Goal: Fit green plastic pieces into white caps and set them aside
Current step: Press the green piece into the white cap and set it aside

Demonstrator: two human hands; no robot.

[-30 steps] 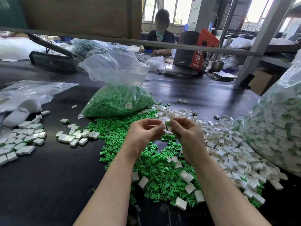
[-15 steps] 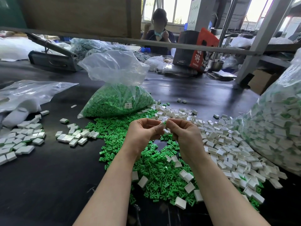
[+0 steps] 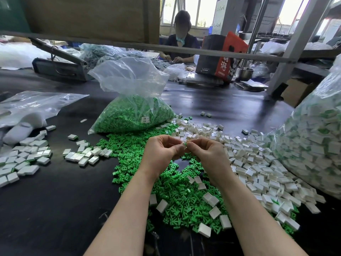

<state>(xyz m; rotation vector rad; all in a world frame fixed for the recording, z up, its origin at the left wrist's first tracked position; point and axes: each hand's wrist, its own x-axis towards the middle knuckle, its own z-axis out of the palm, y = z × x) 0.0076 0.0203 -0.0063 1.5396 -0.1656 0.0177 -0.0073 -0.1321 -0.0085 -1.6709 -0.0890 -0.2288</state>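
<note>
Above the heap of loose green pieces [image 3: 177, 193] on the bench [image 3: 60, 209], the left hand [image 3: 162, 154] and right hand [image 3: 206, 156] meet, fingers curled tightly around one small green piece [image 3: 185, 144]; whether a cap is there too, I cannot tell. If the piece goes in crooked, it may jam or slip down into the heap. Loose white caps [image 3: 249, 163] lie just to the right.

We see bare black table [image 3: 55, 209] open at lower left, well apart from the heaps. Ahead, the green pieces [image 3: 177, 191] spread under both wrists, and the white caps [image 3: 249, 163] crowd the right. A clear bag of green pieces [image 3: 132, 111] blocks the way straight ahead; a bulging bag of finished caps [image 3: 313, 141] walls off the right edge. Finished caps [image 3: 27, 159] line the left side.
</note>
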